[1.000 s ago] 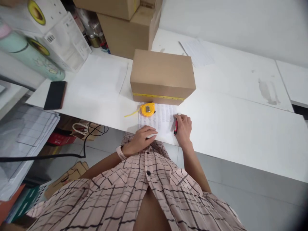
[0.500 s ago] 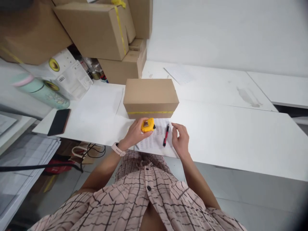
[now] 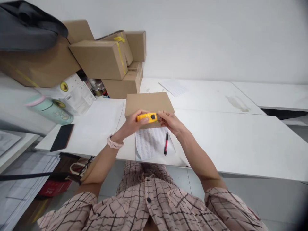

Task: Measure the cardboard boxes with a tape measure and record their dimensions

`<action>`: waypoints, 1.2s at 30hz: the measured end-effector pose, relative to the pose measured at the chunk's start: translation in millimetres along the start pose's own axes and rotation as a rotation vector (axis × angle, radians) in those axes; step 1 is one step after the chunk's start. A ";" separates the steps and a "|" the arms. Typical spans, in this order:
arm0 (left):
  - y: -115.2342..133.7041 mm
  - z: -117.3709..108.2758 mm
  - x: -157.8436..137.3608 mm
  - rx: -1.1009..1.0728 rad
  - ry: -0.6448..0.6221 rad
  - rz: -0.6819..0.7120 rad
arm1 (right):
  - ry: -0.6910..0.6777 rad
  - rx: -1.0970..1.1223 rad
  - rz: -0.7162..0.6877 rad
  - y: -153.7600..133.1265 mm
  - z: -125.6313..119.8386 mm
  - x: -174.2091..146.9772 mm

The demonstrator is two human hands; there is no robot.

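My left hand (image 3: 132, 124) is closed around a yellow tape measure (image 3: 149, 117), held in front of and above a closed cardboard box (image 3: 149, 100). At the tape measure's right end, the fingers of my right hand (image 3: 171, 122) pinch what looks like the end of its blade. Below the hands lies a printed sheet of paper (image 3: 146, 144) at the table's front edge. A red and black pen (image 3: 166, 143) rests on the paper's right side.
Stacked cardboard boxes (image 3: 96, 59) stand at the back left. A mint bottle (image 3: 51, 110), a white box with avocado pictures (image 3: 78, 96) and a black phone (image 3: 62, 138) sit at the left. Another sheet (image 3: 173, 87) lies toward the wall on the white table (image 3: 228, 141).
Both hands have moved up and forward to the box. The tape measure has been turned, and my right hand has come to its end. The view has tilted upward.
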State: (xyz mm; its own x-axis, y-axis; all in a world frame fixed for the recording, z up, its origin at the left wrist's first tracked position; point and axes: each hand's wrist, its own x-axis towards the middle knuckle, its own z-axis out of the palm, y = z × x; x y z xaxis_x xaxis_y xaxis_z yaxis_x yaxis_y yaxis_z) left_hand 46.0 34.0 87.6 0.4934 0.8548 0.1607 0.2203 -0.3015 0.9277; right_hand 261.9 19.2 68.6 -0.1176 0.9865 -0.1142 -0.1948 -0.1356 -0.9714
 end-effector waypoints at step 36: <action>-69.7 -157.8 55.2 0.079 0.251 -0.313 | 0.536 -0.595 0.011 3.3 -88.0 128.4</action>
State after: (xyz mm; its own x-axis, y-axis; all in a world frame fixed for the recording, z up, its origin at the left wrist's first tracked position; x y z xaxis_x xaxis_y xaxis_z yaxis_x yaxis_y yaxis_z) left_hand -74.9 168.8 85.0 0.1733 0.9841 -0.0387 0.3961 -0.0337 0.9176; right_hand 331.8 153.6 32.4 0.3967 0.9159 -0.0616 0.3737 -0.2224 -0.9005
